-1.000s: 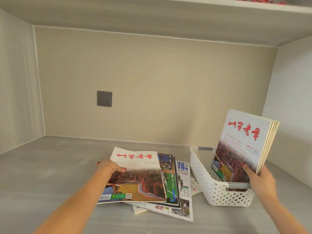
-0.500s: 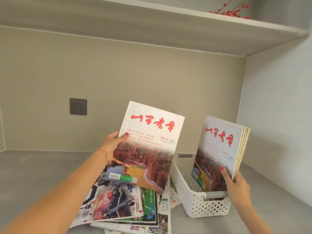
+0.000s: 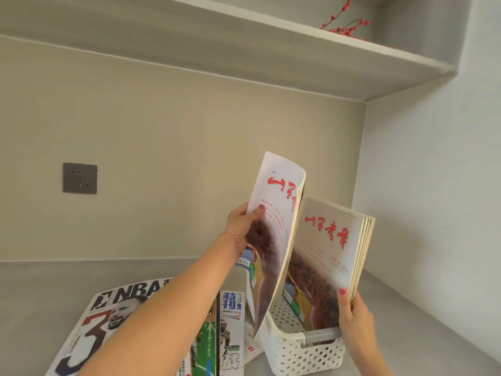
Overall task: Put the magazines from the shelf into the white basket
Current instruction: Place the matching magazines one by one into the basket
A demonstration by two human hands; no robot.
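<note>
My left hand grips a white magazine with red script, held upright and bending, its lower corner at the left rim of the white basket. Several matching magazines stand upright in the basket, and my right hand holds them by their lower right corner. The perforated basket sits on the grey shelf surface at the lower right. A pile of flat magazines with an NBA cover on top lies to the basket's left, partly hidden by my left forearm.
A grey wall socket sits on the back wall at left. An upper shelf board hangs overhead with red berry twigs on it. The right side wall stands close behind the basket.
My left hand lifted the top magazine off the pile and carried it right until it stands beside the stack in the basket. My right hand kept hold of the stack. The NBA cover is uncovered.
</note>
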